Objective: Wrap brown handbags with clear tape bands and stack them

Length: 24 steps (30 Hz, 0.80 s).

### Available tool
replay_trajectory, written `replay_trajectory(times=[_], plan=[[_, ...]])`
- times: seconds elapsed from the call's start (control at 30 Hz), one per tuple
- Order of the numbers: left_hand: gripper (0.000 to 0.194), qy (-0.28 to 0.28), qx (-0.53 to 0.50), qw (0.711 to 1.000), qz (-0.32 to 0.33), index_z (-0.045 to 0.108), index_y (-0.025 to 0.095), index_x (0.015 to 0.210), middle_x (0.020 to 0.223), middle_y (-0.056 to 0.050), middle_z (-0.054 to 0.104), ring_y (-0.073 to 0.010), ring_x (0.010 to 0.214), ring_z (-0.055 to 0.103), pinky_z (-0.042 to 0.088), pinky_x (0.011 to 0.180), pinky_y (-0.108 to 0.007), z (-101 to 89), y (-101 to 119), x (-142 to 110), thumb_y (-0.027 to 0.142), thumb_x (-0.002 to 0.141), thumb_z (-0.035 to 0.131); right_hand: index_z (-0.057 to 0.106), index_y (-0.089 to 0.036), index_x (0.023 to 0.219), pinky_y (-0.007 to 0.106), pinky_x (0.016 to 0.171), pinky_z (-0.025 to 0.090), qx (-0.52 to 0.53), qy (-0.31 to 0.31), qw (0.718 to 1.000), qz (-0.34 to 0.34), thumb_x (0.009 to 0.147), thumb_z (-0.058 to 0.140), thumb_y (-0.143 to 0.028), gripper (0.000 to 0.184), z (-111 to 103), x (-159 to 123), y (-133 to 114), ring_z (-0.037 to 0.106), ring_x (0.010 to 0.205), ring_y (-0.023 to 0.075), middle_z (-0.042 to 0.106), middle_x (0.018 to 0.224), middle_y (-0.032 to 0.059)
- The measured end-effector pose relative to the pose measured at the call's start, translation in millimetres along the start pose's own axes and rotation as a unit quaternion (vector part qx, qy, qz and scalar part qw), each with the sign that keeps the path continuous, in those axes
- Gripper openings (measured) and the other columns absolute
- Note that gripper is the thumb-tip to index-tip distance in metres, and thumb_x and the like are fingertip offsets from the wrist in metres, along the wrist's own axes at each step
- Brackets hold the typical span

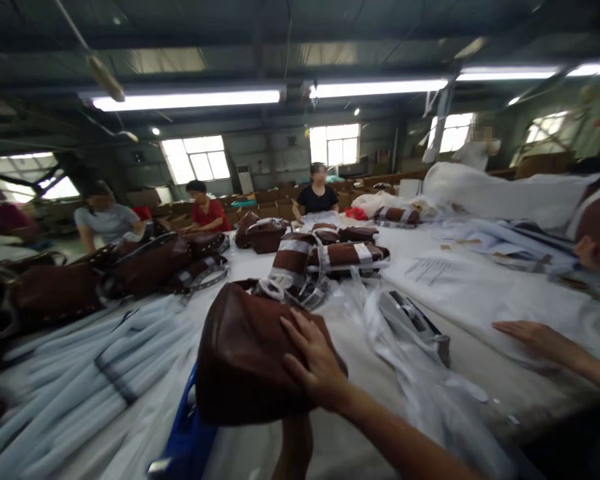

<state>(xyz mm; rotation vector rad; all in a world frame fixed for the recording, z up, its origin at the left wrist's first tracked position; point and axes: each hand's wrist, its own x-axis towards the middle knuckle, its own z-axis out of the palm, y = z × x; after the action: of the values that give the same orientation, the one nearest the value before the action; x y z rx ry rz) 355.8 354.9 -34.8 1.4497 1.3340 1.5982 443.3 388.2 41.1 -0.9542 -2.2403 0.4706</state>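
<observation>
A dark brown leather bag (250, 347) is tilted up in front of me at the near part of the table. My right hand (315, 360) lies flat against its side with the fingers spread. My left hand (295, 437) reaches in beneath the bag; only the wrist and forearm show, and its fingers are hidden. Clear plastic wrapping and a whitish looped strap (274, 288) show just behind the bag's top. Partly covered by the bag, a blue object (185, 427) with a metal end sits at its lower left.
More brown bags (145, 267) are piled at the left and middle. Long white padded rolls (100, 373) lie at the left. A grey metal device (420, 327) and plastic sheets (430, 407) are to the right. A co-worker's hand (535, 340) rests on white sheeting; other people work across the table.
</observation>
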Motion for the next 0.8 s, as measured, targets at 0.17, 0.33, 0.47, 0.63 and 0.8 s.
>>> replay_trajectory(times=[0.17, 0.33, 0.47, 0.63, 0.8], plan=[[0.052, -0.076, -0.210, 0.917, -0.331, 0.063, 0.016, 0.127, 0.123, -0.016, 0.068, -0.0271, 0.119, 0.062, 0.051, 0.102, -0.041, 13.0, 1.0, -61.8, 0.052, 0.094, 0.046, 0.049, -0.031, 0.146, 0.060, 0.119, 0.021, -0.110, -0.081, 0.989, -0.049, 0.098, 0.047, -0.053, 0.053, 26.5, -13.0, 1.5, 0.036, 0.144, 0.0322, 0.047, 0.152, 0.0079], [0.042, -0.268, -0.211, 0.856, -0.387, 0.075, 0.009, 0.103, 0.094, -0.018, 0.076, -0.0329, 0.085, 0.073, 0.060, 0.077, -0.047, -28.4, 52.1, -97.6, 0.042, 0.076, 0.076, 0.040, -0.026, 0.152, 0.059, 0.121, 0.016, -0.158, -0.107, 0.978, -0.081, 0.096, 0.053, -0.051, 0.063, 55.4, -46.8, 27.6, 0.025, 0.149, 0.0327, 0.028, 0.162, 0.0106], [0.034, -0.128, 0.156, 0.979, -0.039, 0.069, 0.021, 0.120, 0.123, -0.010, 0.071, -0.0266, 0.119, 0.064, 0.048, 0.107, -0.045, -90.9, 76.9, -70.7, 0.037, 0.091, 0.063, 0.034, -0.023, 0.155, 0.058, 0.122, 0.014, -0.156, -0.113, 0.976, -0.100, 0.096, 0.052, -0.050, 0.067, 54.7, -58.2, 36.7, 0.020, 0.151, 0.0316, 0.022, 0.164, 0.0118], [0.080, -0.183, 0.466, 0.857, 0.122, 0.037, 0.020, 0.151, 0.157, -0.013, 0.039, -0.0310, 0.146, 0.034, 0.033, 0.118, -0.056, -131.4, 26.4, -60.0, 0.017, 0.079, 0.072, 0.026, -0.024, 0.157, 0.054, 0.122, 0.019, -0.115, -0.231, 0.944, -0.207, 0.085, 0.066, -0.056, 0.088, 13.8, -46.3, 59.1, 0.017, 0.152, 0.0316, 0.019, 0.165, 0.0108], [0.071, -0.108, 0.502, 0.832, 0.211, 0.045, 0.024, 0.147, 0.151, -0.007, 0.048, -0.0240, 0.147, 0.033, 0.036, 0.118, -0.051, -130.3, -20.6, -89.0, -0.006, 0.083, 0.037, 0.027, -0.034, 0.156, 0.059, 0.121, 0.020, -0.176, -0.185, 0.939, -0.228, 0.086, 0.054, -0.006, 0.080, 10.2, -64.6, 100.2, 0.016, 0.152, 0.0302, 0.020, 0.165, 0.0048]])
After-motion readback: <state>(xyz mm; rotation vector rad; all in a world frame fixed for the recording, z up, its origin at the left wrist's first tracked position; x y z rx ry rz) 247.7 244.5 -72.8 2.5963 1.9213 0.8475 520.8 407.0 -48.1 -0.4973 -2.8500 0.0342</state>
